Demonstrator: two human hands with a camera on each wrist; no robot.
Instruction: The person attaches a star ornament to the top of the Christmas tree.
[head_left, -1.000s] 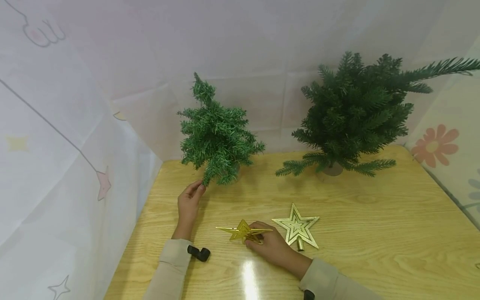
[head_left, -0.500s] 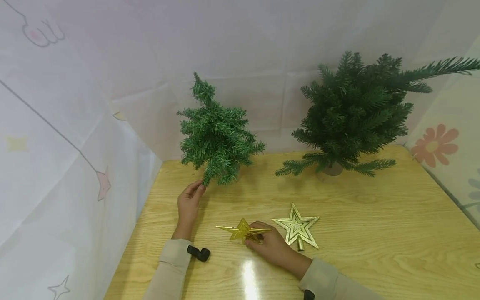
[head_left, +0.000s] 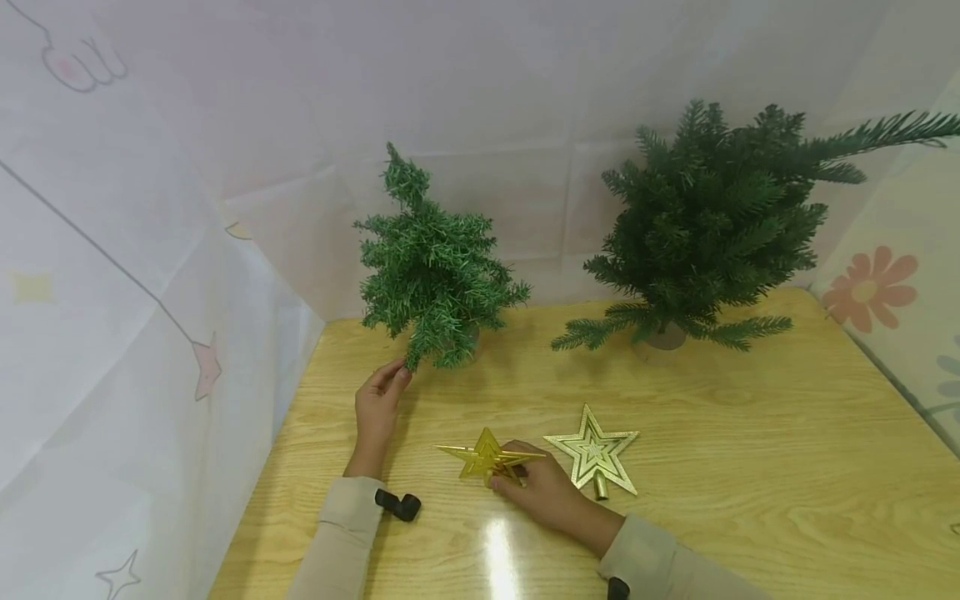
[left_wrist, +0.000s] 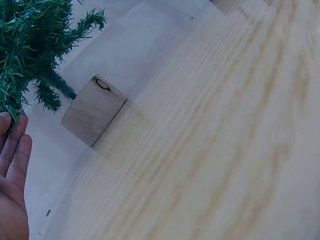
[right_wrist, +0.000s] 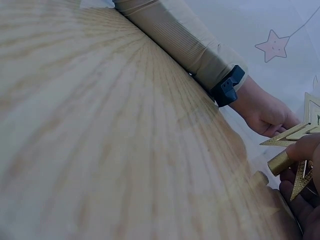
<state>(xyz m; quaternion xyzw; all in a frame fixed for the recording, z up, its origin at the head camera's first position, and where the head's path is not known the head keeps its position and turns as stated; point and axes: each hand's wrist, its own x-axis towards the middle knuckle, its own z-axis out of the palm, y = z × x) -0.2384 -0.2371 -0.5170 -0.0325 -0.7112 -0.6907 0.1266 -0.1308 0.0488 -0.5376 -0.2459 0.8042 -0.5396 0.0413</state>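
My left hand (head_left: 378, 404) pinches the tip of a low front branch on the small green artificial Christmas tree (head_left: 431, 267) at the back left. In the left wrist view, the thumb and a finger (left_wrist: 19, 157) meet at that branch end, and the tree's round wooden base (left_wrist: 95, 110) sits on the table. My right hand (head_left: 543, 492) holds a gold star tree topper (head_left: 486, 454) just above the table's front middle. Its short tube (right_wrist: 281, 163) shows under the thumb in the right wrist view. Another gold star topper (head_left: 594, 452) lies flat just right of that hand.
A larger, darker artificial tree (head_left: 705, 225) stands at the back right, one long branch (head_left: 877, 140) sticking out to the right. The wooden table (head_left: 750, 475) meets a printed cloth backdrop (head_left: 510, 100) behind and at the left.
The star in my right hand has tilted and risen slightly. My left hand stays at the branch tip, and both trees and the lying star keep their places.
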